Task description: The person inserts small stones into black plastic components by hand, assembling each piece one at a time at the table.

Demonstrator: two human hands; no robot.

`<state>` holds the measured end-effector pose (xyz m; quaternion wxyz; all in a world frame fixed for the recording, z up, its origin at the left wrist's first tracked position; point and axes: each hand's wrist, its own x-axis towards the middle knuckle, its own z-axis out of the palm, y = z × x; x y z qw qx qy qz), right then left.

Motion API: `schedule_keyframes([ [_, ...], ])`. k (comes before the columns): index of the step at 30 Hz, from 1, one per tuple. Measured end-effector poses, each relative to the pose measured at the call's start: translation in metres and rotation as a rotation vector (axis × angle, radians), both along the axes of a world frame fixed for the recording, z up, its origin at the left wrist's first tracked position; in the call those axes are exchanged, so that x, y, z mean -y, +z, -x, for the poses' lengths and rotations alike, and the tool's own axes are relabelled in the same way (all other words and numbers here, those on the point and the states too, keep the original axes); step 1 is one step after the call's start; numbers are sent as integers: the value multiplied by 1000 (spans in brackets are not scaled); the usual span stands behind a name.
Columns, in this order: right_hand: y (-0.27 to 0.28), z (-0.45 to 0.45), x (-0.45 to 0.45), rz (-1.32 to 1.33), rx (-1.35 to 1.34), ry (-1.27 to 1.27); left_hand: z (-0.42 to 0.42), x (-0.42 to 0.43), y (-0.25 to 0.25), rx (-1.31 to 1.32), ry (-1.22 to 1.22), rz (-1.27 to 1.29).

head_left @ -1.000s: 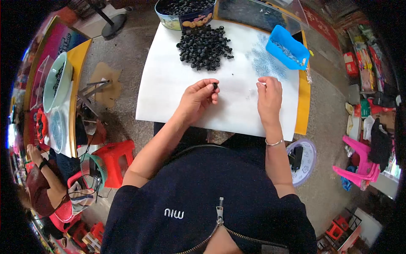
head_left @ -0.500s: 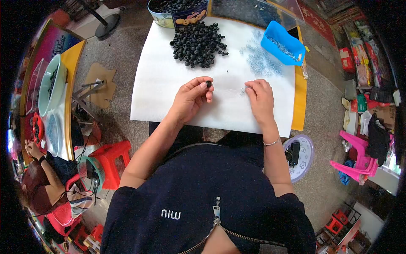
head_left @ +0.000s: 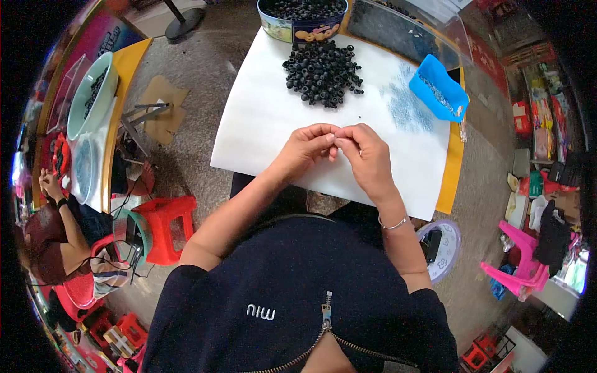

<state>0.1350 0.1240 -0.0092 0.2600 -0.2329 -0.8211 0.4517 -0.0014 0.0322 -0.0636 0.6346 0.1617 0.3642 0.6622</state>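
Over the white sheet (head_left: 249,118), my left hand (head_left: 309,149) and my right hand (head_left: 367,155) meet at the fingertips. Both are closed in a pinch. What lies between them is hidden by the fingers; only a tiny pale bit shows at the tips. A heap of small black pieces (head_left: 323,73) is beyond my hands. To its right, tiny clear-blue pieces (head_left: 407,102) are scattered on the sheet near a blue tray (head_left: 439,87) holding more of them.
An oval tin (head_left: 303,28) of black pieces stands at the far edge, beside a clear box (head_left: 398,31). At left, another person's arm (head_left: 71,227) is near a table with a green bowl (head_left: 93,96). A red stool (head_left: 165,230) and pink stool (head_left: 522,261) stand on the floor.
My right hand has moved left from the sheet's right side to meet my left hand. The black piece seen earlier in my left fingertips is now covered. The view has shifted slightly.
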Motion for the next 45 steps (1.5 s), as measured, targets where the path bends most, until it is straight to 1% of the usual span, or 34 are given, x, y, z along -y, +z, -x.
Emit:
schedule_keyframes([
  [4,9,-5,-1,-72,113,3,-2,-1,2,4,-5,-6],
  [6,12,-8,-2,-67,115,-20,-2,-2,-1,43,5,-5],
  [9,9,-8,-4,-52,123,-12,-2,-2,2,-33,-59,-12],
  [10,8,-8,-4,-45,125,-5,-2,-2,2,-21,-56,-17],
  [13,9,-6,-6,171,125,9,0,-1,0,-7,-54,-22],
  [16,13,-8,-11,204,214,28,0,-1,1,-28,-69,-18],
  [22,16,-6,-18,219,279,56,1,0,2,-58,-118,-20],
  [25,-4,-4,-28,424,173,106,4,0,0,-36,-145,-38],
  [28,-3,-1,-26,623,111,69,6,1,-1,38,-126,-61],
  [31,-6,7,-38,288,142,-87,5,0,-2,143,-66,-56],
  [34,-19,21,-54,-224,171,-161,6,-4,-8,166,-52,-74],
  [35,-27,28,-57,-230,165,-135,6,-4,-8,156,-56,-72],
  [38,-30,45,-48,-414,146,-61,6,-3,-10,145,-67,-74],
  [39,-32,50,-47,-515,138,-65,7,-3,-11,146,-70,-76],
  [42,-39,56,-48,-427,183,-72,6,-4,-10,130,-73,-82],
  [45,-37,54,-48,-415,197,-95,6,-3,-9,154,-67,-80],
])
